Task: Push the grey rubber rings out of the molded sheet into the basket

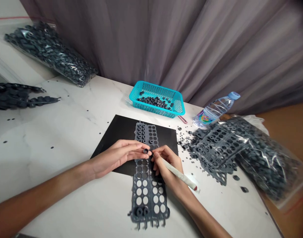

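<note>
Pinched in the fingertips of my left hand (121,153) is a small black rubber ring (146,151). My right hand (167,162) grips a pale pen-shaped tool (177,172) with a red spot at its back end. Its working tip, by the ring, is hidden by my fingers. Both hands are above a long dark rubber sheet (141,175) full of round holes. Several rings still sit in its far left part, and two are at its near end. Beneath the far half of the sheet lies a black mat (124,129).
Behind the mat stands a turquoise basket (155,112) holding loose black pieces. To the right are a water bottle (216,107), piled perforated sheets (213,145) and a clear bag of black parts (267,162). Another filled bag (52,53) leans at back left; dark strips (15,96) lie below it.
</note>
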A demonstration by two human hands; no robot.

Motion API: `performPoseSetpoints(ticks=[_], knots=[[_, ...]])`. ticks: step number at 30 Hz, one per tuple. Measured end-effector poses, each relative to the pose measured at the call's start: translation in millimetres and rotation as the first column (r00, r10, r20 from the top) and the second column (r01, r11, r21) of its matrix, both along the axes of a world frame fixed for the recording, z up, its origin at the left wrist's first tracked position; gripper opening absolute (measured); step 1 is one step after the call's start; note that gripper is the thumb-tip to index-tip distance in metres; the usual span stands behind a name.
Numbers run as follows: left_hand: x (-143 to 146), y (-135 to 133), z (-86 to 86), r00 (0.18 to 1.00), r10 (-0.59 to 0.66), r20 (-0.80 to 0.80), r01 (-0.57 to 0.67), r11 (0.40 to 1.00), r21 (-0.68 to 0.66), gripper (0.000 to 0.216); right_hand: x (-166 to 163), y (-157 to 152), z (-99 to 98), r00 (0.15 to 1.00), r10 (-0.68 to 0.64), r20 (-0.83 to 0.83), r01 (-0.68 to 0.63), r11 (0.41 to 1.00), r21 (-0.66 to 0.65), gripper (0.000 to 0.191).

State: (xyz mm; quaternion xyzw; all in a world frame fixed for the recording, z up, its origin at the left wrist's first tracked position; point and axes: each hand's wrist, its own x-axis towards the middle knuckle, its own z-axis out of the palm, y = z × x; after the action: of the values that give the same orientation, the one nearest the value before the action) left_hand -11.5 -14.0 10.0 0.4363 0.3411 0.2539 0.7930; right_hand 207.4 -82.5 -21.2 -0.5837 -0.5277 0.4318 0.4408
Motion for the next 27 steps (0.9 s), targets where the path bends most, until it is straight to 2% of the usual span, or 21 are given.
performPoseSetpoints(ticks=[9,21,24,26,27], knots=[[-2,0,0.5,1.0,-0.016,-0.013,0.015,0.999,-0.047,0.032,1,-1,0.7,1.0,0.003,0.019,-0.003,1.0,-0.008,0.03],[-2,-1,-2.5,0.999,-0.04,-0.025,0.04,0.999,-0.016,0.035,1,-2,4.0,0.999,0.025,0.044,-0.025,1.0,0.002,0.03],[2,9,-8.8,0.999,-0.009,-0.035,0.011,0.997,0.08,0.039,1,0,2.6,0.999,0.019,0.029,-0.018,1.0,-0.012,0.031],[8,31,-12.0,0.995,0.085,-0.048,-0.07,0.965,0.254,0.042,0,2,-1.5,1.0,0.009,-0.003,-0.009,1.0,-0.024,0.033],[12,47,-11.9,0.989,0.143,-0.05,-0.113,0.919,0.377,0.042,0,3,-4.2,1.0,0.008,-0.019,-0.009,0.999,-0.03,0.034]])
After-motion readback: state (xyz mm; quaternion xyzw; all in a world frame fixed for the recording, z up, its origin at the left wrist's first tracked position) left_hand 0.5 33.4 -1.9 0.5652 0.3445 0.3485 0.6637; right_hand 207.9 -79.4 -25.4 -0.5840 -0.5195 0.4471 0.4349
